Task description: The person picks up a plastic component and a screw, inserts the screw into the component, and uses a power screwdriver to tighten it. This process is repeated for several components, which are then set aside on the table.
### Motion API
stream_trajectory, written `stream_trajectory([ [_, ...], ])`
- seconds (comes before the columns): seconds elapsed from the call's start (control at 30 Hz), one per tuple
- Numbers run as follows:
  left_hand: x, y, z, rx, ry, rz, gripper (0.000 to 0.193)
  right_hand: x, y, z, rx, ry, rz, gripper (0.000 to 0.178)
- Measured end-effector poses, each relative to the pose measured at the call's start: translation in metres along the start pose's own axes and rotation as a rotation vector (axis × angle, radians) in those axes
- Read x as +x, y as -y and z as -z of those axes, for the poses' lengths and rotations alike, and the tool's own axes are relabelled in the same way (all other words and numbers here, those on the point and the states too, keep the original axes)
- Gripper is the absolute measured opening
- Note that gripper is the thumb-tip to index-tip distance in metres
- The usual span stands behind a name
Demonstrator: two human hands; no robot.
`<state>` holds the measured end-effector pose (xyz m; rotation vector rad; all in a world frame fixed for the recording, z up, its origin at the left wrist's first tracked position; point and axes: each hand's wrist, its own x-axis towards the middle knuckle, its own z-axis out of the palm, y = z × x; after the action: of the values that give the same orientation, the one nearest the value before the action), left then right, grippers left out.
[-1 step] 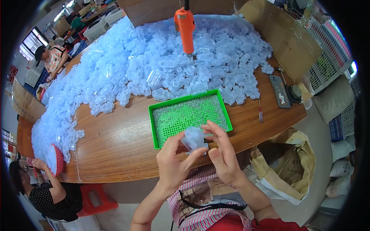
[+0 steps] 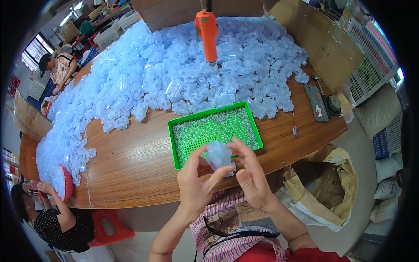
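Note:
A translucent pale-blue plastic part [image 2: 219, 153] is held above the near edge of a green tray [image 2: 172, 144]; its outline is slightly blurred. My left hand [image 2: 193, 185] grips it from the left, thumb across the lower side. On the other side my right hand [image 2: 253, 180] has its curled fingers against the part, with the thumb bent lower down. Many small silvery screw-like pieces lie over the tray's perforated floor. Beyond it spreads a large heap of similar translucent parts [image 2: 174, 70]. An orange electric screwdriver [image 2: 207, 37] hangs tip-down over the heap.
On the right of the wooden table [image 2: 126, 170] lie a phone [image 2: 316, 104] and a small screwdriver [image 2: 295, 129]. A lined paper sack [image 2: 325, 187] stands open below the edge. Cardboard [image 2: 327, 48] walls the back. Co-workers sit at left, one near a red basket [image 2: 66, 183].
The hanging screwdriver has swung slightly left. The plastic part has turned a little between my fingers; my hands stay in nearly the same place.

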<state>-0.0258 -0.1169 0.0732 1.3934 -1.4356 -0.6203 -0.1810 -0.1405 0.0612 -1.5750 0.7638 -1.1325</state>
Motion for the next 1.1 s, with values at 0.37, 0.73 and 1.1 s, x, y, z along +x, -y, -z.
stream_trajectory([
  [0.37, 0.008, -0.002, 0.002, -0.575, 0.184, 0.346, 0.040, -0.008, 0.000, 0.005, 0.135, 0.028, -0.195, 0.057],
  [0.73, 0.006, -0.006, -0.004, -0.677, 0.225, 0.468, 0.050, -0.010, 0.000, 0.003, -0.248, -0.085, -0.017, 0.041],
  [1.1, 0.000, -0.009, -0.016, -0.704, 0.110, 0.530, 0.055, -0.015, -0.007, 0.001, -0.141, -0.128, -0.133, 0.039],
])
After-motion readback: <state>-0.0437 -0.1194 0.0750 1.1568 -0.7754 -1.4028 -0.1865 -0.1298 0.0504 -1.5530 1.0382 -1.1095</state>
